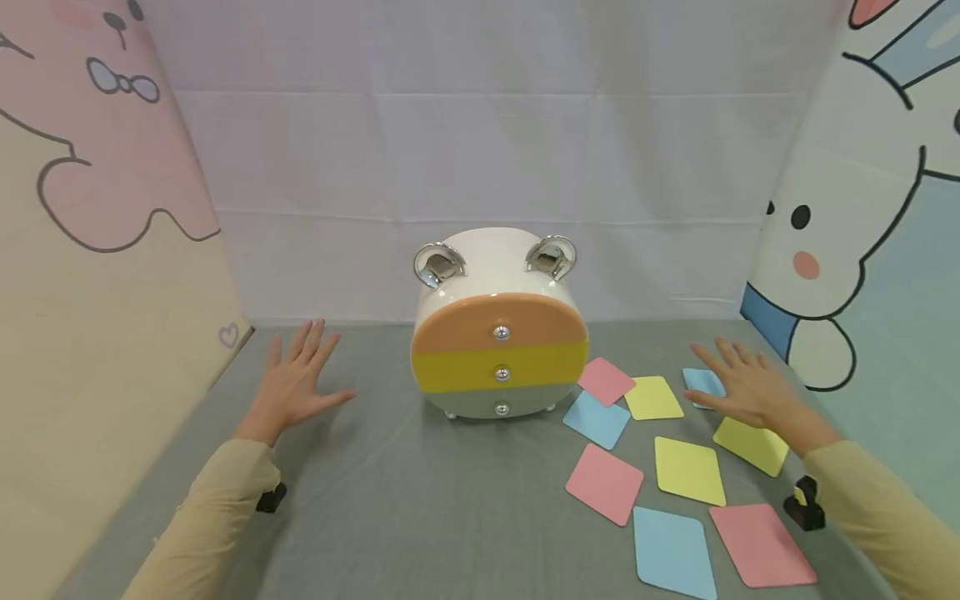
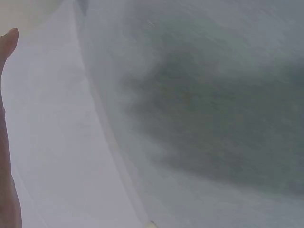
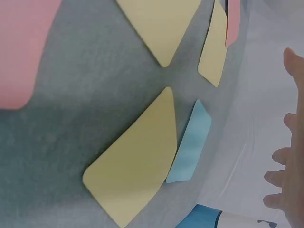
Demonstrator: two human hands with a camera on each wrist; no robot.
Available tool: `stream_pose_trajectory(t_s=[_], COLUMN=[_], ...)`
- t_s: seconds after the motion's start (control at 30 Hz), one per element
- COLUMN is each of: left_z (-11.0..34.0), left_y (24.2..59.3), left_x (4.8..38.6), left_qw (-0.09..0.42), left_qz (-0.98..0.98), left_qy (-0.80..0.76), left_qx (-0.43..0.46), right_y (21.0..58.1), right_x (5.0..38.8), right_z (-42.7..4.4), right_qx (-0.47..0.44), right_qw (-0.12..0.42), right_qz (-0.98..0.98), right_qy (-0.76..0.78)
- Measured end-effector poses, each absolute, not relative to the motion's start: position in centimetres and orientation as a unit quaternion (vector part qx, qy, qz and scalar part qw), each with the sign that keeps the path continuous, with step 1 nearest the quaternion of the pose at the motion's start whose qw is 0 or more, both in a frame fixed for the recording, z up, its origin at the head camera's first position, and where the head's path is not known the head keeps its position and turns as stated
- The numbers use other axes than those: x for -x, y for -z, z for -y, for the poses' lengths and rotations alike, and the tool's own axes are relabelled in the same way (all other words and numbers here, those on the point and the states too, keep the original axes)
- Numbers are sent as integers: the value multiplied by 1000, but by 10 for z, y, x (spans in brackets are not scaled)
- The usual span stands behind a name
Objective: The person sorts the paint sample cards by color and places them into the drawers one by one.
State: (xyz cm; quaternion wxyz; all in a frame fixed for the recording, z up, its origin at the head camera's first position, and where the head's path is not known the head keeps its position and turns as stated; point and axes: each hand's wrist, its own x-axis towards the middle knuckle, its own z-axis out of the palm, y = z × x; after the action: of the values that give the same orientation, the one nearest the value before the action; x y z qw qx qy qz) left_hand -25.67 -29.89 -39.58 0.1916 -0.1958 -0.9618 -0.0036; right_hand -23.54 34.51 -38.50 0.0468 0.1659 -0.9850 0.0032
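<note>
Above the left part of the grey cloth, my left hand (image 1: 296, 387) is spread with straight fingers and holds nothing. My right hand (image 1: 753, 392) hovers with spread fingers over a blue card (image 1: 703, 385) and a yellow card (image 1: 752, 444); in the right wrist view, its fingertips appear at the right edge, apart from the cards. Between the hands stands a small round drawer box (image 1: 501, 358) with silver ears and orange, yellow and grey-green drawer fronts, each with a silver knob. All three drawers look closed. Only a sliver of my left hand shows in the left wrist view.
Several pink, yellow and blue cards lie scattered right of the box, among them a pink card (image 1: 604, 485) and a blue card (image 1: 675, 553). A white cloth (image 1: 480, 150) hangs behind. Printed cartoon panels flank both sides, including a rabbit panel (image 1: 892, 333).
</note>
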Motion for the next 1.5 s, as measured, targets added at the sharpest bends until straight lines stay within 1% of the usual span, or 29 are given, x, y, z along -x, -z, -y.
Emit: stream_pose_trajectory(t_s=[0.13,0.43,0.63,0.73,0.93,1.17,1.3,1.5], left_z=[281,244,227,219,202,186,181,175], left_y=[379,329,302,289,271,266,269,273], left_x=[262,269,276,279,282,285,287,289], left_qw=[218,287,324,335,339,328,317,306], left_qz=[949,906,877,865,857,860,868,876], left_qy=[-10,-11,13,20,33,50,58,58], left_qx=[229,312,355,373,387,387,378,368], right_y=[383,378,374,370,358,345,338,334], right_x=[235,235,237,238,240,235,232,233], right_z=[-341,-331,-325,-319,-304,-285,-265,-233], right_qx=[-181,-219,-240,-256,-276,-280,-298,-341], right_qw=[50,79,96,110,135,164,208,312], right_qz=[982,972,965,959,947,937,917,854], right_qy=[-13,-21,-37,-59,-98,-131,-164,-238])
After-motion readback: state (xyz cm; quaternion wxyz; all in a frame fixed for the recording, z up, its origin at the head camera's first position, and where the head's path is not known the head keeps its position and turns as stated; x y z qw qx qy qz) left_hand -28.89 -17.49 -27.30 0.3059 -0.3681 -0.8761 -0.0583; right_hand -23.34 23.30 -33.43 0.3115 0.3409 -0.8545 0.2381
